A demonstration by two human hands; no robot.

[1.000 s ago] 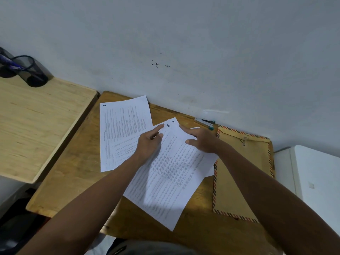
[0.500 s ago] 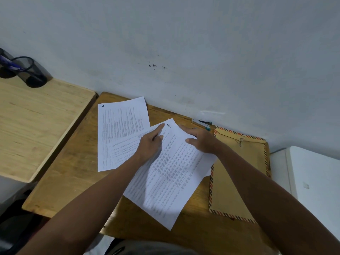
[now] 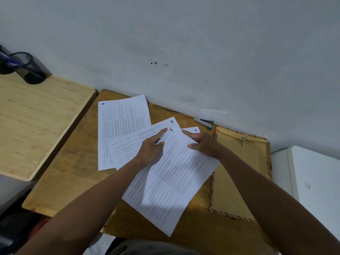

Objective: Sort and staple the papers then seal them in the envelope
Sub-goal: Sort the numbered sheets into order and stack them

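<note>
Nearest the camera, both bare forearms reach fwd over the dark wooden desk. The top printed sheet lies tilted, its near corner hanging past the desk's front edge, its far corner marked w/ a scrawled number that can't be read for sure.

Left hand rests palm-down on the left part of that sheet; index finger stretched out toward the marked corner, thumb just beside it, other fingers curled. Not clear whether it pinches the sheet edge or only presses on it. Right hand sits on the sheet's far right edge, index extended, thumb spread apart, fingers loosely open; looks like pressing/sliding, no closed grip to be seen.

Under the top sheet: a sheet marked 4 peeks out at the far corner, and a sheet marked 5 shows just a corner by the right index finger. Further left, a fourth printed sheet lies flat, partly overlapped by the others.

Right of the papers, the brown envelope w/ striped border lies flat on the desk, clasp end far, its left edge tucked under the top sheet.

Beyond, by the wall, a pen lies near the envelope's far corner. Far left, a lighter wooden table holds a black mesh pen cup.
</note>
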